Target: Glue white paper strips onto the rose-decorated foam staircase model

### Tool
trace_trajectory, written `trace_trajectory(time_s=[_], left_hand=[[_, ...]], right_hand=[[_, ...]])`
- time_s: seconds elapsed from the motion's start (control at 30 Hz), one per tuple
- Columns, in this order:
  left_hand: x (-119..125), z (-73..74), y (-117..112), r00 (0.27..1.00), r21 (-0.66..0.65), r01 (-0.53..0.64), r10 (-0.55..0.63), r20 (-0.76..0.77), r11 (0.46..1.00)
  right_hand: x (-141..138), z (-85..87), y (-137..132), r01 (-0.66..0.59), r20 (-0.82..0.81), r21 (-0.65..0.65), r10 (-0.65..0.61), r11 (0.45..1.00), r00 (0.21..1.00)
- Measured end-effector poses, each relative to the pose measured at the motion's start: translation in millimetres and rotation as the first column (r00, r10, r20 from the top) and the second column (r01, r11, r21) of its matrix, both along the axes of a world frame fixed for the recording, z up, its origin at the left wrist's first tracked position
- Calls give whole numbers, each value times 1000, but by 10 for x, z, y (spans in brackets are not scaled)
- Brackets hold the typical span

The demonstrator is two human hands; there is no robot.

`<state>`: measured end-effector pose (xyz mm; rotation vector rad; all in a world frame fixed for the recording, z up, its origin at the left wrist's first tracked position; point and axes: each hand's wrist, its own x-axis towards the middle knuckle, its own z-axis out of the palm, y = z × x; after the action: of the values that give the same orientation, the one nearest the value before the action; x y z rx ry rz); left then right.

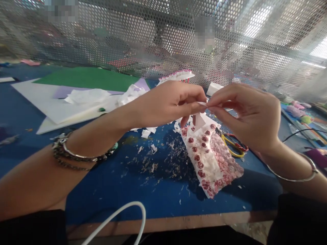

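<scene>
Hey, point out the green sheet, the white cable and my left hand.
Green sheet (87, 77): head view, middle of its surface.
White cable (135, 203): head view, top of its bend.
Left hand (163, 105): head view, back of it.

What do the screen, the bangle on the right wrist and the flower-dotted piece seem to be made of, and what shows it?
Screen: probably metal, dull grey sheen; light catches its regular round holes. 
Bangle: likely polished metal; silvery highlights. 
Flower-dotted piece: perhaps paper, matt; its white middle looks crinkled, though fabric is possible.
</scene>
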<state>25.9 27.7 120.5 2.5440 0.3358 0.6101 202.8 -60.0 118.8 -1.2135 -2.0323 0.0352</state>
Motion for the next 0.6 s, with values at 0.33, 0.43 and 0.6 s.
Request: trace_trajectory(time_s=[0.33, 0.43, 0.6], left_hand=[[46, -40, -2, 999, 38, 22, -23, 28, 999], [57, -42, -9, 998, -22, 52, -51, 35, 998], [55, -6, -64, 987, -180, 162, -160, 29, 970]], right_hand=[[73, -116, 40, 114, 143, 136, -133, 984, 981], [81, -141, 18, 152, 174, 153, -178, 976, 969], [104, -88, -12, 35, 154, 141, -57, 989, 987]])
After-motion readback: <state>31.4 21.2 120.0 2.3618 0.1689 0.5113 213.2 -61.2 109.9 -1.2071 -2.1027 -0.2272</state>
